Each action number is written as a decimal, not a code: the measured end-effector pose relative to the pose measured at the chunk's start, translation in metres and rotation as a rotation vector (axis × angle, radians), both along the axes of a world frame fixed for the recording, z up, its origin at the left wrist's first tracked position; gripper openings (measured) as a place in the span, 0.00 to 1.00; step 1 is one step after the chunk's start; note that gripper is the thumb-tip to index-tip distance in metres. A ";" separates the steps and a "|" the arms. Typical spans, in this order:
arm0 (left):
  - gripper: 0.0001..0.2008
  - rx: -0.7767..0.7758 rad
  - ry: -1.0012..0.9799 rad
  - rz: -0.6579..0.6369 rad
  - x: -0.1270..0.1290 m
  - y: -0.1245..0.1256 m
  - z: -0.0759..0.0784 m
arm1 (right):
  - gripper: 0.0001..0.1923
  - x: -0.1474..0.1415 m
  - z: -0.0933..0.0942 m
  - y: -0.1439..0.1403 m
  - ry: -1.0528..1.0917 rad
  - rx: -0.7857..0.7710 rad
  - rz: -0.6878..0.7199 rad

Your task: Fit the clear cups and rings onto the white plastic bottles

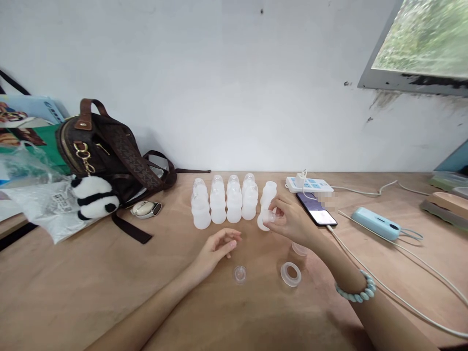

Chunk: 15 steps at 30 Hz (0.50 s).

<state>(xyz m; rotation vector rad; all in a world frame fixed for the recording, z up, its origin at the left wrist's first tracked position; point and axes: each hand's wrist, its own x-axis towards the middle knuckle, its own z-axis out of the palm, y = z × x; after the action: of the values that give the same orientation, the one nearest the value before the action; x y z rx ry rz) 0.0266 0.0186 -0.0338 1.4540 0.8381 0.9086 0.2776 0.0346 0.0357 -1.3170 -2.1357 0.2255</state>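
A clear teat-shaped piece (240,274) at five o'clock and a ring (283,280) at four from the empty, loosely curled left hand (218,245) likely lie handy, while at two the right hand (285,220) pinches a translucent piece (269,216) in front of a domeless bottle (269,189), with domed bottles (234,204) at twelve.

Shows cloudy white on the bottles (234,210), light brown on the surface (204,321), black-and-white on the panda plush (98,208), mottled pale blue on the bracelet (365,294).
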 end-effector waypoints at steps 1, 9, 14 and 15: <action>0.22 0.018 0.002 0.024 0.000 -0.001 -0.001 | 0.09 -0.002 0.002 -0.002 0.087 -0.042 0.039; 0.24 -0.027 -0.093 0.007 0.002 -0.002 0.000 | 0.12 -0.024 -0.004 -0.014 0.628 -0.412 0.282; 0.21 -0.159 -0.210 0.136 0.000 -0.003 0.011 | 0.15 -0.016 0.003 -0.011 0.731 -0.516 0.251; 0.21 -0.187 -0.254 0.155 -0.001 -0.003 0.012 | 0.15 -0.014 0.004 -0.010 0.728 -0.503 0.233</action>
<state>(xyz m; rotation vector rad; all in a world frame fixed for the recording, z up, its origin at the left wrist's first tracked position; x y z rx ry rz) 0.0257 0.0153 -0.0214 1.0972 0.8291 1.0755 0.2637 0.0245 0.0395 -0.9990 -1.6273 1.2039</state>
